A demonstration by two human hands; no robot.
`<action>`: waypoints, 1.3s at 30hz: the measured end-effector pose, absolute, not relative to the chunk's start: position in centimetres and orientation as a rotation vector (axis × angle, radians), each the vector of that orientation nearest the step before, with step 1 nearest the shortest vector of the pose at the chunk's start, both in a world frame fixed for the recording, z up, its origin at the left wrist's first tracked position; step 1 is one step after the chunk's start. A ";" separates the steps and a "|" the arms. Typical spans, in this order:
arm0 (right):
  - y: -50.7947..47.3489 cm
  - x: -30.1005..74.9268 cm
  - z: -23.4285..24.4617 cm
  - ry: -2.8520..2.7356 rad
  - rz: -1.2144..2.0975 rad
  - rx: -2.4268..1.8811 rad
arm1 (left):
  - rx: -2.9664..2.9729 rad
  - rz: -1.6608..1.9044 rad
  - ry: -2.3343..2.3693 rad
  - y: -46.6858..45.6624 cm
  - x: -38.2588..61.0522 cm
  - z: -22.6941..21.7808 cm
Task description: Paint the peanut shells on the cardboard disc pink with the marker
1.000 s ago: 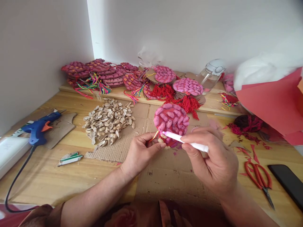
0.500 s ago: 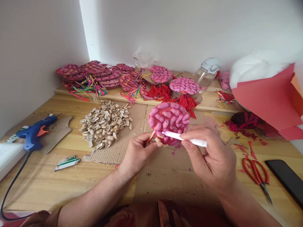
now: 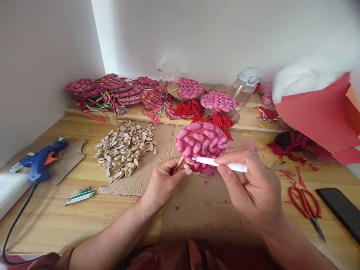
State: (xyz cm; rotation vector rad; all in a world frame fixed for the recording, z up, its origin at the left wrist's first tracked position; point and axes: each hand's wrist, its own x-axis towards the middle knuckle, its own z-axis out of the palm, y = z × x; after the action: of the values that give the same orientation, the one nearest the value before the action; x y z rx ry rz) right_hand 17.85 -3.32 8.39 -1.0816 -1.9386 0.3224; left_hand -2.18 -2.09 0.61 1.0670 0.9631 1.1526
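Observation:
In my left hand is a round red disc covered with peanut shells, pinched at its lower left edge. Most of its shells are coloured pink; a few along the bottom edge, near my thumb, show bare tan. A yellow and red cord sticks out beside my left fingers. My right hand grips a white marker pen, its pink tip touching or very close to a shell at the disc's lower part. Cardboard spotted with pink lies below. A heap of loose peanut shells lies left of my hands.
A blue glue gun with its cable lies at left. Red-handled scissors and a black phone lie at right. Finished-looking pink discs with tassels line a back ledge, beside a water bottle. Red paper sheets lean at right.
The disc has turned or tilted slightly toward the right in my left hand. The pen has shifted very little, and both hands keep their holds.

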 end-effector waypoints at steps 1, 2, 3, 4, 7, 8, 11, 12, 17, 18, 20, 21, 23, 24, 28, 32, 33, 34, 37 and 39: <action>-3.3 17.9 8.4 -1.936 0.329 -1.072 | 1.075 1.156 0.967 -2.1 -2.2 0.6; -3.4 17.9 8.5 -1.930 0.339 -1.061 | 1.083 1.158 0.968 -2.1 -2.2 0.7; -3.4 17.8 8.6 -1.922 0.349 -1.053 | 1.090 1.157 0.970 -2.1 -2.2 0.7; -3.4 17.8 8.6 -1.914 0.357 -1.046 | 1.095 1.154 0.970 -2.1 -2.3 0.7; -3.5 17.5 8.8 -1.898 0.390 -1.059 | 1.097 1.136 0.974 -2.2 -2.3 0.8; -3.5 17.4 8.8 -1.883 0.422 -1.074 | 1.093 1.131 0.974 -2.2 -2.3 0.8; -3.5 17.3 8.7 -1.800 0.550 -1.130 | 1.076 1.123 0.968 -2.3 -2.2 0.9; -3.4 17.3 8.7 -1.770 0.588 -1.140 | 1.074 1.120 0.967 -2.3 -2.2 0.9; -3.1 17.6 8.7 -1.746 0.614 -1.166 | 1.106 1.105 0.981 -2.2 -2.2 0.8; -3.1 17.6 8.7 -1.763 0.594 -1.171 | 1.113 1.101 0.984 -2.2 -2.2 0.8; -3.0 17.8 8.8 -1.798 0.545 -1.177 | 1.126 1.090 0.988 -2.2 -2.3 0.7; -3.0 17.8 8.8 -1.809 0.516 -1.181 | 1.132 1.085 0.992 -2.2 -2.3 0.7; -3.1 17.9 8.7 -1.813 0.479 -1.199 | 1.147 1.079 1.002 -2.2 -2.3 0.6; -3.1 17.9 8.6 -1.810 0.474 -1.212 | 1.154 1.080 1.010 -2.2 -2.3 0.6; -2.9 17.9 8.3 -1.797 0.522 -1.226 | 1.177 1.077 1.028 -2.3 -2.4 0.5; -2.6 18.1 8.5 -1.835 0.542 -1.193 | 1.167 1.063 1.014 -2.2 -2.4 0.5; -2.5 18.1 8.5 -1.854 0.539 -1.198 | 1.160 1.064 1.008 -2.2 -2.4 0.5; -2.4 18.2 8.6 -1.874 0.536 -1.206 | 1.152 1.067 1.003 -2.1 -2.4 0.5; -2.4 18.4 8.7 -1.905 0.527 -1.222 | 1.124 1.089 0.988 -2.1 -2.5 0.6; -2.5 18.5 8.7 -1.904 0.517 -1.218 | 1.113 1.099 0.982 -2.1 -2.5 0.7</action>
State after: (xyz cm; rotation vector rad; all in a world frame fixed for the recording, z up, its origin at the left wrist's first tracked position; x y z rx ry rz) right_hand 18.48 -2.46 8.72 -1.2178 -1.9037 0.5175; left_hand -2.51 -2.05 0.65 1.1131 0.9822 1.0992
